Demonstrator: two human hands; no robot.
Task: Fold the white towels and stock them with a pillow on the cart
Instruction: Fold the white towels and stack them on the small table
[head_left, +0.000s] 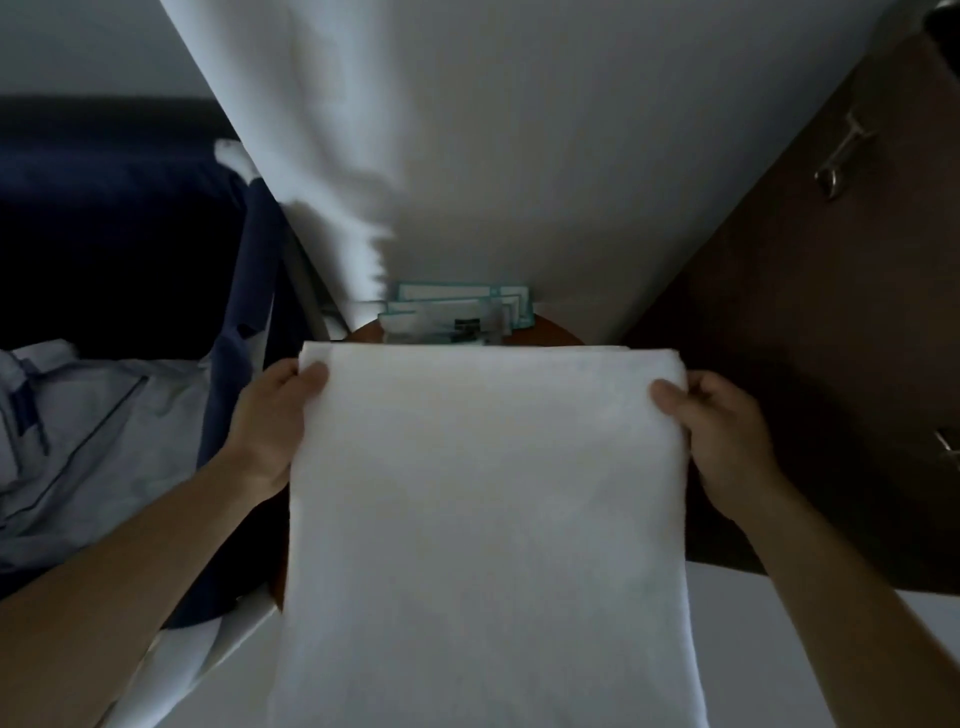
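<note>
Likely a hotel room, dark wardrobe doors (831, 312), rumpled bedding (78, 441)

Ahead — packets (457, 312), wall (571, 156) — blocked.

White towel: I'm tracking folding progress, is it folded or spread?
Folded: the white cloth towel has a rounded, doubled far edge, pinched by left hand and right hand.
</note>
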